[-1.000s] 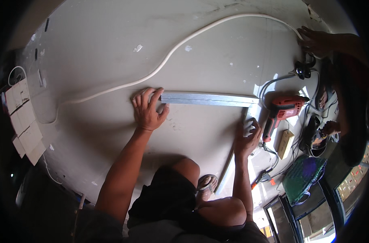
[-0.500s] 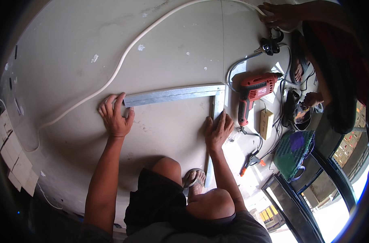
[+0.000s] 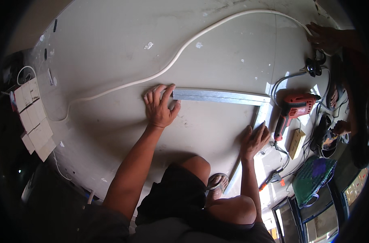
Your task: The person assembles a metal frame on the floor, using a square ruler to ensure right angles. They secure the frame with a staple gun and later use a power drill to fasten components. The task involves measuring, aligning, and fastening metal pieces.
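Note:
On the grey floor board lie two silvery metal channels (image 3: 217,96) meeting at a corner, one running crosswise, the other back toward my sandalled foot (image 3: 217,182). My left hand (image 3: 162,109) is at the left end of the crosswise channel, with the forefinger along its far edge and the thumb at its near edge. My right hand (image 3: 255,142) straddles the other channel just below the corner, thumb on one side and fingers on the other. Just right of the corner rests a red and black power drill (image 3: 294,109).
A white cable (image 3: 172,60) curves across the board. Right of the drill are a beige power strip (image 3: 297,143), a dark bag (image 3: 325,135) and a green woven bag (image 3: 314,178). Orange-tipped pliers-like tool (image 3: 273,178) lies nearer. Another person's hand (image 3: 324,36) touches the cable. Stacked pale tiles (image 3: 34,117) stand left.
The view has swung left, so everything sits farther right in the picture. The crosswise channel now slants the other way in view. Both my hands keep their places on the channels.

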Tool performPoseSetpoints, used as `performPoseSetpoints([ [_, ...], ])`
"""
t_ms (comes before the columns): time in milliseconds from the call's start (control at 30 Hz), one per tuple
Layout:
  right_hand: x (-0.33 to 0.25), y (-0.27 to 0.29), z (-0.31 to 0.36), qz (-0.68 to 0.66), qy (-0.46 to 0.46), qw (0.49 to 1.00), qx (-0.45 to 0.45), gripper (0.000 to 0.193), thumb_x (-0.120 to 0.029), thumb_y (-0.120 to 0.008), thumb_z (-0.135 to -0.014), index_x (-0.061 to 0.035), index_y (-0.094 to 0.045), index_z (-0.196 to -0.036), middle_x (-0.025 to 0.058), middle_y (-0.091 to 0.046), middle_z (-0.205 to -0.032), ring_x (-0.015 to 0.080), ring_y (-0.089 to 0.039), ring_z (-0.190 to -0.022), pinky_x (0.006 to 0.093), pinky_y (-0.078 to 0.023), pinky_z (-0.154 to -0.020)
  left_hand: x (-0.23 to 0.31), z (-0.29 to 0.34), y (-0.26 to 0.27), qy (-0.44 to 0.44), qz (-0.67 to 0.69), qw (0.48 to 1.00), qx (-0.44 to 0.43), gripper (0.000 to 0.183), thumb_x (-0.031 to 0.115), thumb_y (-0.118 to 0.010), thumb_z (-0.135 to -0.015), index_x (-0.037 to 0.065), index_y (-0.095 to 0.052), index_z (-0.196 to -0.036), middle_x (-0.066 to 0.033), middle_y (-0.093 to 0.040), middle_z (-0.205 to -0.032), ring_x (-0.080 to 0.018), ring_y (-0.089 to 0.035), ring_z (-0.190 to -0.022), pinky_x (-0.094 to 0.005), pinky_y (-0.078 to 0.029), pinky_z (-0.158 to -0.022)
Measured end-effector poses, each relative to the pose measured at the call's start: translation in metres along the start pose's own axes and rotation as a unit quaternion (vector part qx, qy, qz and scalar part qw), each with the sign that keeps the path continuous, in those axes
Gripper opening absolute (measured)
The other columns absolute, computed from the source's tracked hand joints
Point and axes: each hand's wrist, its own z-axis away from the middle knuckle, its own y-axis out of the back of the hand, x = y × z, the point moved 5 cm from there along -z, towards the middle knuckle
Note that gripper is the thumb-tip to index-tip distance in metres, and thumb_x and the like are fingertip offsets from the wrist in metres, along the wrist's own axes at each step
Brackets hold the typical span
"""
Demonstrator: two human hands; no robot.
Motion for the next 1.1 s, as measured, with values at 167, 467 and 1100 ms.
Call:
performPoseSetpoints([
  [167,0.000,-0.004,0.002,0.001,0.012,1.000,0.012,0.056,-0.023,-0.074,-0.097,0.0038,-0.055,-0.143,0.0246,-0.057,-0.127,0.0431,-0.053,-0.115,0.0556,-0.042,-0.099,-0.002,0.002,0.001,0.023,0.003,1.000,-0.009,0.060,0.041,-0.072,-0.088,0.012,-0.063,-0.139,-0.0111,-0.054,-0.133,-0.0349,-0.049,-0.122,-0.0532,-0.033,-0.109],
  [467,0.001,-0.003,0.003,-0.004,-0.005,1.000,-0.010,0.063,-0.020,-0.077,-0.092,0.0017,-0.054,-0.147,0.0220,-0.057,-0.126,0.0414,-0.052,-0.114,0.0546,-0.040,-0.101,-0.002,0.002,-0.001,0.023,-0.005,1.000,-0.014,0.058,0.041,-0.072,-0.091,0.012,-0.063,-0.140,-0.0118,-0.053,-0.135,-0.0358,-0.048,-0.123,-0.0543,-0.033,-0.110],
  [1100,0.031,0.084,0.092,-0.127,-0.027,0.989,0.072,0.083,-0.034,-0.088,-0.079,-0.0082,-0.052,-0.148,0.0146,-0.058,-0.134,0.0333,-0.056,-0.114,0.0468,-0.040,-0.095,0.004,0.006,-0.007,-0.063,0.002,0.997,0.054,0.072,0.036,-0.071,-0.091,0.005,-0.048,-0.151,-0.0174,-0.051,-0.145,-0.0395,-0.047,-0.135,-0.0552,-0.030,-0.115],
])
